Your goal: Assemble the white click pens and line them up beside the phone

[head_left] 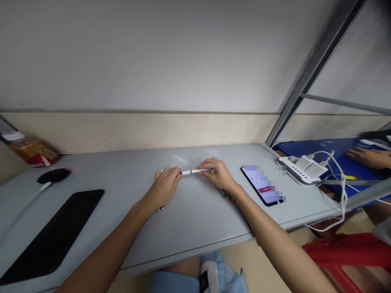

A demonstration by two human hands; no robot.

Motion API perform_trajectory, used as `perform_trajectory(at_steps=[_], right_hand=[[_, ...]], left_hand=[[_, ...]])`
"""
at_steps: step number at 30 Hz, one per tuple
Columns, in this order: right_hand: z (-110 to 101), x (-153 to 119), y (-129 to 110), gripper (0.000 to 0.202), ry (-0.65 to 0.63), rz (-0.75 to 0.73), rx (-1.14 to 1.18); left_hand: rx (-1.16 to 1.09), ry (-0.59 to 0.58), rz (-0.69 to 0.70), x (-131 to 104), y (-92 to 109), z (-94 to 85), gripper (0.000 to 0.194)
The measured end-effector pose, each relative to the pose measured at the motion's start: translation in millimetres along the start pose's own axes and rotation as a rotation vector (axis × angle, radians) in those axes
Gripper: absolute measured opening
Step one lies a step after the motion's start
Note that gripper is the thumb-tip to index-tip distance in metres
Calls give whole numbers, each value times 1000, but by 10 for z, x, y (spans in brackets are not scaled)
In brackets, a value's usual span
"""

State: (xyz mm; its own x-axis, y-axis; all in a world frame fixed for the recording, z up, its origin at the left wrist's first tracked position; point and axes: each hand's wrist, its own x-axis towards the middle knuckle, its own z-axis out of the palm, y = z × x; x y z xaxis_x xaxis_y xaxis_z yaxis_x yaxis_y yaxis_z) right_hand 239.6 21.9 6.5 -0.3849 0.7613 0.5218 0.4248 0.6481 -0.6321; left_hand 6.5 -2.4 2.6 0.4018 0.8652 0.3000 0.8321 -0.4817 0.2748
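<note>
Above the middle of the grey desk, my left hand [166,184] pinches one end of a slim white pen [185,173] with dark bands. The fingertips of my right hand [217,174] close on its other end, so the pen lies level between both hands. Small shiny tips of several slim things [161,208] show beneath my left wrist, mostly hidden. Several dark slim pieces [226,194] lie under my right wrist, partly covered by it.
A lit phone [262,185] and a white power strip [301,170] with plugs and cables lie to the right. On the left are a black mat [58,236], a black round pad [53,176] and a bottle [32,150]. Another person's hand [368,156] rests beyond the metal frame.
</note>
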Motion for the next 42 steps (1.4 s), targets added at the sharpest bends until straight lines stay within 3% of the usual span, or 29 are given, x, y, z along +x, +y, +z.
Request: perform_trajectory(at_steps=[6, 11, 15, 17, 21, 25, 29, 31, 33, 36, 39, 42], right_hand=[[-19, 10, -21, 35, -92, 274, 338], [-70, 3, -44, 31, -155, 282, 431], [-69, -13, 6, 39, -256, 347, 383], [-66, -16, 13, 45, -243, 354, 338], [-78, -14, -15, 36, -213, 271, 351], [-88, -14, -35, 45, -253, 345, 286], [-108, -12, -49, 36, -223, 252, 259], [-120, -10, -57, 35, -268, 303, 236], [-129, -8, -63, 46, -282, 362, 227], [-134, -10, -68, 36, -222, 304, 274], [-122, -13, -61, 34, -241, 301, 276], [-113, -14, -59, 52, -266, 392, 235]], left_hand=[[0, 43, 64, 11, 17, -35, 27], [-8, 43, 40, 15, 33, -50, 26], [-17, 24, 40, 13, 17, -32, 27], [-17, 20, 41, 10, 7, -18, 28], [-26, 12, 34, 0, 0, -3, 29], [-49, 8, 54, -7, 16, -13, 28], [-50, -6, 51, -10, 26, -22, 28], [-60, -22, 63, -12, 29, -26, 29], [-71, -29, 76, -12, 35, -34, 29], [-68, -18, 68, -12, 45, -49, 29], [-66, -14, 62, -11, 45, -50, 29], [-69, -7, 66, -9, 32, -37, 29]])
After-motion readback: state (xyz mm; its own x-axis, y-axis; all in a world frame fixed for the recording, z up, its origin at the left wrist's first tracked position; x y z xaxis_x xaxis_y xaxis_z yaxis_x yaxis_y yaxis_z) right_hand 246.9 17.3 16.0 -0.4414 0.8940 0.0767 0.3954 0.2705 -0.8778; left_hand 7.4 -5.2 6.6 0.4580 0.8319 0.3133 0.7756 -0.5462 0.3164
